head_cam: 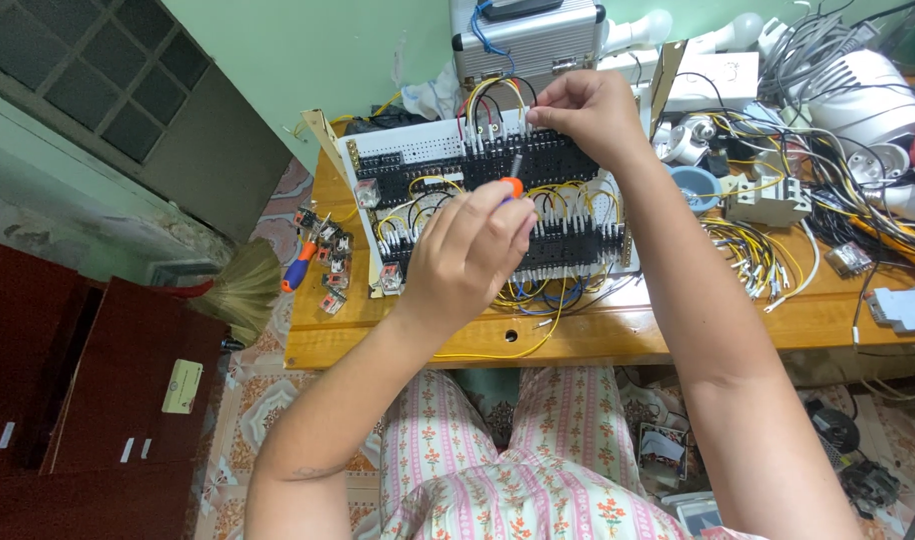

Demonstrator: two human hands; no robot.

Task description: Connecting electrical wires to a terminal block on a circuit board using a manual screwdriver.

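Orange-handled screwdriver point(514, 180) stands upright in left hand point(468, 255); right hand point(583, 110) pinches wires point(488, 100).

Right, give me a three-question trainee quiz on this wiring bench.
1. True or false: the left hand holds an orange-handled screwdriver over the panel of terminal blocks.
2. Where does the right hand pinch the wires? A) at the panel's top edge B) at the table's front edge C) by the broom
3. Fill in: the loose relays lie to the ____ of the panel in the picture.

Key: 1 true; 2 A; 3 left
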